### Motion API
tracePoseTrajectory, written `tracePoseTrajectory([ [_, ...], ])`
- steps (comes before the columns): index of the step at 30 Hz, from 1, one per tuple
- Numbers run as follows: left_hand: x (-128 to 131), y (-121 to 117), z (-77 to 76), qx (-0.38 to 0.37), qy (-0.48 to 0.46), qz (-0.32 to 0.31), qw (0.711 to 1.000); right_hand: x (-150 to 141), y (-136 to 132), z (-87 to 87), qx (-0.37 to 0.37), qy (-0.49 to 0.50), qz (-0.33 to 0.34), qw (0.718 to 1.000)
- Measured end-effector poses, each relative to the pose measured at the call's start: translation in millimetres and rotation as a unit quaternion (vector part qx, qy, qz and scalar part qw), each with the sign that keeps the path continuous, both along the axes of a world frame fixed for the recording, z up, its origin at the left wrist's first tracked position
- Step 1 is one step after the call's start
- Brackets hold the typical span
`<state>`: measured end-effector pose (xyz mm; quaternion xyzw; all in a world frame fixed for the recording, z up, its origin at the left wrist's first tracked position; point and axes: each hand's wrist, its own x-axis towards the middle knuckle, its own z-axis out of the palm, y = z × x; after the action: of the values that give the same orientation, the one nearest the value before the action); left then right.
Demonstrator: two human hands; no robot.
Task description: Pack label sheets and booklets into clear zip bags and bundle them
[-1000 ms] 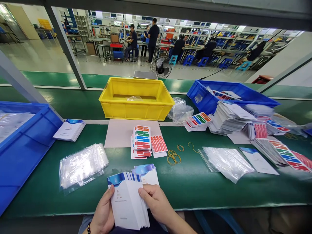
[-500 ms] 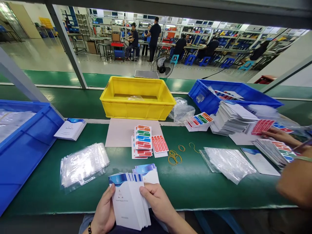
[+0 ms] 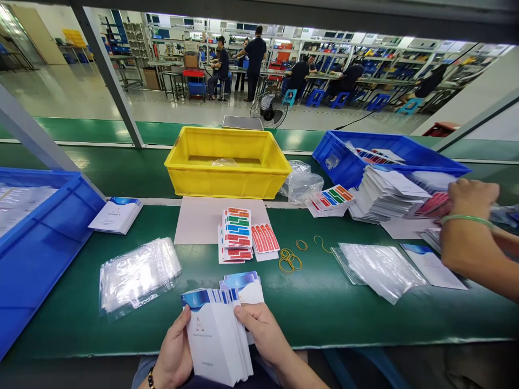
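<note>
Fanned between my two hands is a stack of white booklets (image 3: 214,340) with blue top bands, tilted above the table's front edge. My left hand (image 3: 174,346) grips its left side, thumb on the front. On the right side, my right hand (image 3: 263,332) pinches the fanned edges. Just behind lie more blue-topped booklets (image 3: 245,283), partly covered by the held stack. Farther back are a pile of coloured sticker sheets (image 3: 236,229) and red sticker sheets (image 3: 265,239). Several rubber bands (image 3: 290,261) lie to their right, and clear plastic bags (image 3: 140,275) to the left.
A yellow bin (image 3: 231,181) stands behind the sheets. Blue bins stand at left (image 3: 44,243) and back right (image 3: 389,146). Another booklet stack (image 3: 116,215) sits at left. At right, a co-worker's arm (image 3: 474,237) reaches over paper stacks, near more plastic bags (image 3: 381,267).
My hands stay nearly in place, with my right thumb shifting slightly on the fanned booklets. The co-worker's arm at right has moved farther in over the sticker sheets and paper stacks.
</note>
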<state>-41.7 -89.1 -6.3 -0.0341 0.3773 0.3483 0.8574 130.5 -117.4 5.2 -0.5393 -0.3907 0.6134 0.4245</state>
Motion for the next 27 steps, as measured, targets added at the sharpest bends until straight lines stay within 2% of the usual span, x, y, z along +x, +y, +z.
tracePoseTrajectory([
  [12,2.7,-1.2,-1.5,-0.014,0.024,0.018,0.999,-3.4,-5.2,10.9,0.112,-0.172,-0.059,0.977],
  [18,-6.6,1.8,-10.0,-0.015,0.012,0.015,1.000,26.5,-3.4,1.9,0.085,-0.178,-0.110,0.974],
  [22,-8.5,3.0,-11.4,-0.019,0.019,0.027,0.999,42.7,1.4,-4.7,0.112,-0.278,-0.189,0.935],
  [24,-5.8,3.2,-7.8,-0.024,0.025,0.025,0.999,38.8,1.6,-2.1,0.110,-0.242,-0.139,0.954],
  [26,-1.8,3.1,-2.7,-0.028,0.034,0.020,0.999,28.0,0.5,2.9,0.083,-0.141,-0.027,0.986],
  [27,0.2,2.9,-0.5,-0.028,0.038,0.020,0.999,21.6,0.0,5.4,0.070,-0.099,0.020,0.992],
])
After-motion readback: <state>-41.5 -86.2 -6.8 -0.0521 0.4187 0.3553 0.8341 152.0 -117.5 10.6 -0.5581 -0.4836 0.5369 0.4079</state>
